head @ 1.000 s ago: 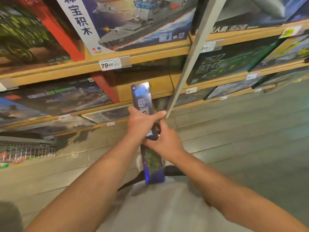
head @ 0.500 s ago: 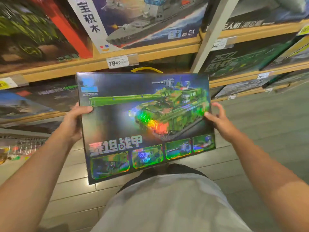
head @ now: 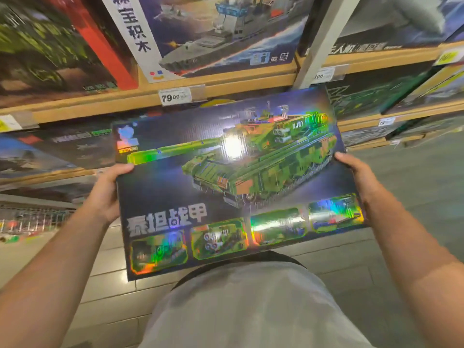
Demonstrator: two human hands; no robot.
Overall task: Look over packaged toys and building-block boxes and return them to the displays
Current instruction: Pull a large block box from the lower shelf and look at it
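Tank block box point(head: 233, 182) face-up before shelves point(head: 226, 84) of boxed sets, left hand point(head: 106, 194) and right hand point(head: 361, 177) gripping its side edges

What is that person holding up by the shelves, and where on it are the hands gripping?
A large shiny dark cardboard box printed with a green tank. The left hand grips its left edge, the right hand its right edge, thumbs on the front.

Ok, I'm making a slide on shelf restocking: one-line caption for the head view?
Left hand and right hand hold a shiny holographic green-tank building-block box before wooden shelves.
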